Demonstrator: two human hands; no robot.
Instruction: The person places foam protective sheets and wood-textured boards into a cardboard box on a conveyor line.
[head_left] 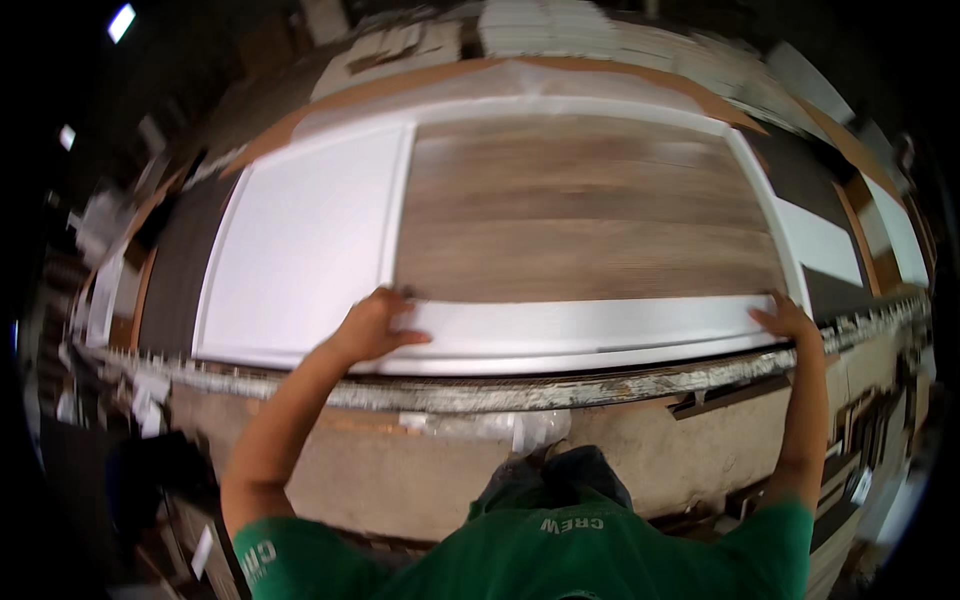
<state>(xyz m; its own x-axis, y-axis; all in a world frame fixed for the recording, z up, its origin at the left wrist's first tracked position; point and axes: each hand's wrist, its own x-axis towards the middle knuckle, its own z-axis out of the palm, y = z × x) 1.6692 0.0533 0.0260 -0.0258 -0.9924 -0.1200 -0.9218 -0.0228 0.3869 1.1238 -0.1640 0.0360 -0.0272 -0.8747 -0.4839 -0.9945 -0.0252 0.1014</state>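
A long white board (575, 326) lies along the near side of a white-framed panel. Over its left end my left hand (372, 328) is closed, near the upright divider of the frame, with fingers apart along the edge. At the right end my right hand (787, 320) grips the board beside the white side rail (772, 215). Wood-grain boards (590, 210) fill the larger right section of the frame, beyond the white board. A plain white panel (300, 240) fills the left section. The undersides of my fingers are hidden.
The frame rests on a workbench with a worn, paint-spattered front edge (480, 394). Brown cardboard (275, 135) lies behind it. Stacks of white boards (545, 28) stand at the back. Dark panels and offcuts crowd both sides, with clear plastic (540, 428) below the bench edge.
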